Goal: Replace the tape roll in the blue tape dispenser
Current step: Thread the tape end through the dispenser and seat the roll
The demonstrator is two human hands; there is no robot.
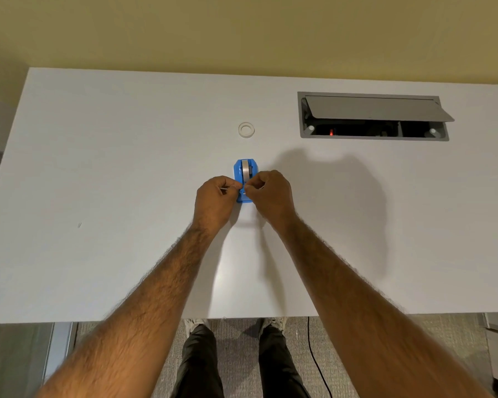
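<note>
Curled left hand (214,201) and right hand (270,196) pinch a tape strip (223,190) at the six o'clock end of the blue tape dispenser (237,170).

The white desk (127,168) carries a blue tape dispenser (245,173) near its middle, its long axis running away from the near edge. Beyond it, well apart, a small white roll (246,129) lies flat; whether it is tape or a bare core cannot be told. At the far right a grey cable hatch (371,137) is sunk into the top, its lid (377,109) tilted open. A small dark mark (79,224) sits towards the left.
</note>
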